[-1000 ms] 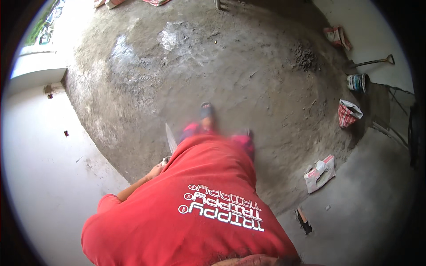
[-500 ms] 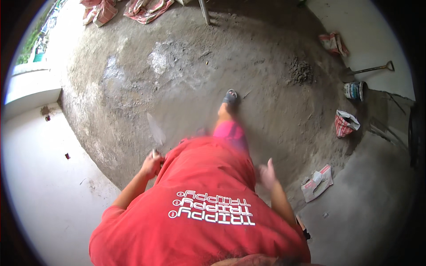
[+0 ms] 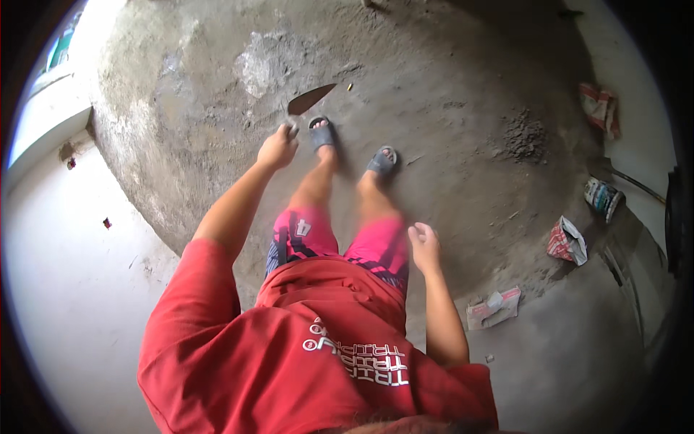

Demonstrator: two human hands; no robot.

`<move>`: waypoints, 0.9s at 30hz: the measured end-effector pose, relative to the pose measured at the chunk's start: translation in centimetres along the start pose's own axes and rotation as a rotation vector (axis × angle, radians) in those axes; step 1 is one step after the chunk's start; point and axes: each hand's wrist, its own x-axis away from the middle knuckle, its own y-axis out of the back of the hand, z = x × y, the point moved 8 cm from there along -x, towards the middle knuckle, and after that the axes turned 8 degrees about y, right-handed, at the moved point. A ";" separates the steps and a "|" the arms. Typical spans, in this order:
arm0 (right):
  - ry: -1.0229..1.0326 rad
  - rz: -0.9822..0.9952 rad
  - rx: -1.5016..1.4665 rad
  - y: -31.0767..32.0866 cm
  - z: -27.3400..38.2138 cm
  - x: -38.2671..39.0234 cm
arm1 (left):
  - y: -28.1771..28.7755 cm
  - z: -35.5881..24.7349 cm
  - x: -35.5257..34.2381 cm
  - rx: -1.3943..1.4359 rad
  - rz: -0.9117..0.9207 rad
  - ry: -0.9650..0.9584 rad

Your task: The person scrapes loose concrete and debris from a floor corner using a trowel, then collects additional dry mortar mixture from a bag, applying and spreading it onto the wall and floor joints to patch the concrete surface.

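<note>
My left hand (image 3: 278,147) is wrapped round the handle of a trowel (image 3: 311,100), held out over the floor left of my legs. Its dark pointed blade aims forward and to the right, in front of my left foot. Beside my right thigh hangs my right hand (image 3: 425,246), fingers loosely bent and somewhat apart, with nothing seen in it. Both my feet, in grey sandals (image 3: 383,160), stand on the rough grey floor (image 3: 217,137).
A heap of mortar (image 3: 522,135) lies ahead to the right. Along the right side are a red-striped sack (image 3: 598,110), a bucket (image 3: 602,199), a small open bag (image 3: 567,241) and a torn paper piece (image 3: 494,309). A white wall (image 3: 79,289) runs along my left.
My left hand has swung forward with the trowel, from beside my hip to near my left foot. My left leg has come forward beside the right. My right hand's fingers are now more bent.
</note>
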 end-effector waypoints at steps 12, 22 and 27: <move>0.142 0.093 0.284 -5.0 -0.8 -10.7 | -23.3 3.8 -24.7 -0.014 0.090 0.255; 0.140 0.210 0.368 -1.4 -1.8 -14.4 | -44.7 -20.8 -13.4 0.315 0.481 0.048; 0.144 0.188 0.340 0.0 -2.0 -15.4 | -36.6 -13.3 -18.5 0.293 0.131 0.359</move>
